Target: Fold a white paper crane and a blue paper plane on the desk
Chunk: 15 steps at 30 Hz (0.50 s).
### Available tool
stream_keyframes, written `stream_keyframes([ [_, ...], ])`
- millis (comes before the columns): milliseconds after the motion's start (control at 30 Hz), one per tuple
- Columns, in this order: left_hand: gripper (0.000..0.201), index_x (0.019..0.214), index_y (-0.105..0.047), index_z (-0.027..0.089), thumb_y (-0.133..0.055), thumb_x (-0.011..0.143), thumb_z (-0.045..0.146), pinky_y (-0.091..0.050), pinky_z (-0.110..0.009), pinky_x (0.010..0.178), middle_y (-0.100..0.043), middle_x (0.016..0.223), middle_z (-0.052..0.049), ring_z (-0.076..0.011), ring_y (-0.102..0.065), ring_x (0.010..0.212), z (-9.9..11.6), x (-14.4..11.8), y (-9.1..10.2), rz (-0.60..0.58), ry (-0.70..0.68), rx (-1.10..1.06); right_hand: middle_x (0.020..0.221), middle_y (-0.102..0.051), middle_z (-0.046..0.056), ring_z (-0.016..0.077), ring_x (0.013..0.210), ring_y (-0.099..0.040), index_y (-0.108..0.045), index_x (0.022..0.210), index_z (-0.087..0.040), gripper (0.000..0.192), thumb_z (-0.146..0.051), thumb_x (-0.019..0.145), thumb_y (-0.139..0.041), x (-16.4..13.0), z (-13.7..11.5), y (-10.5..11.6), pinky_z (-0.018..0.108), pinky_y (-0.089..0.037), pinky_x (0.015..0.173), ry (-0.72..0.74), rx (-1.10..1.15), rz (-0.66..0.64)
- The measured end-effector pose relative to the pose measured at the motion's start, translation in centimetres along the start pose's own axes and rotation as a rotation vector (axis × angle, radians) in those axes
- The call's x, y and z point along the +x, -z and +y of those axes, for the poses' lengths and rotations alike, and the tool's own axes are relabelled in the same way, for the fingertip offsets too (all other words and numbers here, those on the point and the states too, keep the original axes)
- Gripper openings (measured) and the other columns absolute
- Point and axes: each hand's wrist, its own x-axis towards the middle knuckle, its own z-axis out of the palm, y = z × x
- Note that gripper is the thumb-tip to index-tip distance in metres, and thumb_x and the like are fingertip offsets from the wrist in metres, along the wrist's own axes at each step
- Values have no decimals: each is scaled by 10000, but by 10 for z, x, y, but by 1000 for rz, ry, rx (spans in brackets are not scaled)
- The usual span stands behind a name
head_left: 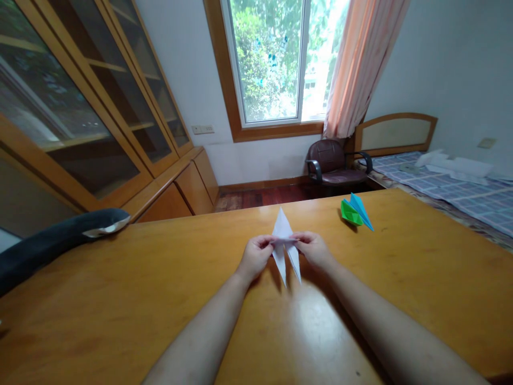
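A folded white paper piece [284, 227] with one point up and two long points down is held just above the wooden table [120, 299], near its middle. My left hand [256, 256] pinches the paper's left side at its waist. My right hand [315, 248] pinches the right side at the same height. Both forearms reach in from the bottom edge of the view.
A green folded paper [349, 213] and a blue folded paper [362, 210] lie together on the table's far right. A dark plush toy [56, 240] rests at the left edge. Beyond the table stand a chair [331, 160], a bed [449, 184] and glass-fronted cabinets [92, 107].
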Motion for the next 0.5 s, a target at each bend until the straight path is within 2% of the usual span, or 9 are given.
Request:
stream_keyframes([
  [67, 102, 697, -752, 162, -695, 613, 170, -486, -259, 698, -725, 733, -38, -162, -628, 692, -2, 0, 1, 34, -2, 47, 636, -664, 8, 137, 584, -554, -711, 626, -186, 100, -266, 567, -727, 1, 2, 2, 272, -423, 575, 10, -45, 21],
  [133, 115, 690, -752, 161, -673, 608, 168, -484, -257, 681, -723, 731, -40, -162, -625, 686, -3, -1, 3, 19, 15, 45, 627, -651, 7, 135, 592, -547, -695, 584, -183, 65, -247, 569, -688, 0, 2, 4, 265, -414, 574, 17, -60, 0],
  [233, 143, 667, -739, 143, -653, 668, 257, -461, -252, 599, -695, 661, -40, -151, -591, 610, -4, 0, 4, -10, 57, 11, 582, -614, 3, 127, 564, -517, -683, 568, -176, 129, -285, 622, -641, -1, -1, 4, 258, -392, 545, 10, -69, -43],
  [300, 174, 634, -721, 132, -685, 677, 296, -445, -249, 578, -671, 616, -36, -144, -570, 579, -5, 1, 4, -17, 48, 76, 544, -591, -4, 121, 534, -493, -672, 566, -172, 137, -294, 627, -656, -2, -4, 3, 256, -376, 520, 6, -151, -39],
  [400, 149, 668, -707, 123, -779, 588, 227, -450, -245, 597, -670, 642, -32, -136, -576, 594, -6, 1, 2, 8, 24, 184, 588, -631, -4, 136, 568, -532, -676, 623, -177, 98, -233, 553, -715, -2, -4, 0, 269, -417, 553, 11, -223, 17],
  [500, 335, 826, -679, 131, -813, 521, 160, -490, -256, 646, -687, 745, -31, -143, -621, 658, -7, 1, -2, 14, 54, 31, 767, -708, 15, 175, 706, -617, -708, 810, -189, 305, -181, 506, -720, -1, -4, -2, 309, -487, 677, 1, -104, 14],
])
